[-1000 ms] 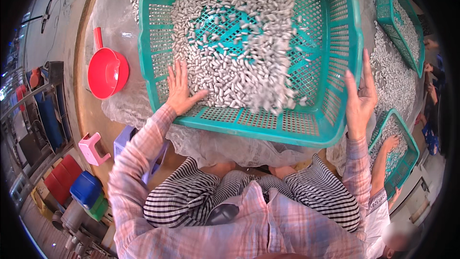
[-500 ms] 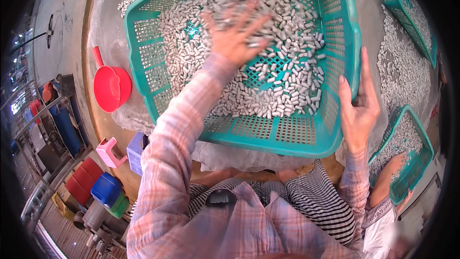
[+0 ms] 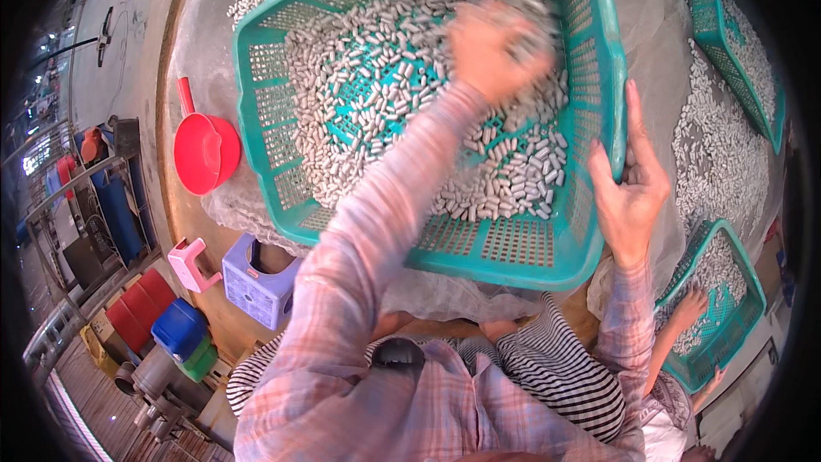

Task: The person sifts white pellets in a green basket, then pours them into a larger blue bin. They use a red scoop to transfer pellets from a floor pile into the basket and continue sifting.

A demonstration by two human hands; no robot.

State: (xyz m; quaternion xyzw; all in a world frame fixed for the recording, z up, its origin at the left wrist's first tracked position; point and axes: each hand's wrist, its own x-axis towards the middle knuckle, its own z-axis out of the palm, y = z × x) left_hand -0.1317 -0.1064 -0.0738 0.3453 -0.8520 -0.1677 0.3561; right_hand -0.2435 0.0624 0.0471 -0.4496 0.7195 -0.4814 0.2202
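A large green perforated plastic basket (image 3: 513, 275) sits tilted in front of me. Inside lie many small greyish-white, capsule-shaped pieces (image 3: 503, 194), too small to name; green mesh shows through between them. My left hand (image 3: 496, 51) is in the far right part of the basket, among the pieces. Motion smears its fingers, and some pieces blur around it. With my right hand (image 3: 631, 201) I grip the basket's right rim, thumb on the near side and fingers stretched along the outside.
A red dipper (image 3: 206, 155) lies left of the basket on plastic sheeting. Pink (image 3: 193, 263) and purple (image 3: 258, 282) stools stand at lower left. More pieces (image 3: 717, 150) are spread at right, beside another green basket (image 3: 742, 64). A co-worker's hand (image 3: 689, 306) reaches into a third basket (image 3: 727, 338).
My left hand has swept rightward through the pieces, baring more mesh at the left middle. The basket has turned slightly; my right hand remains on its rim.
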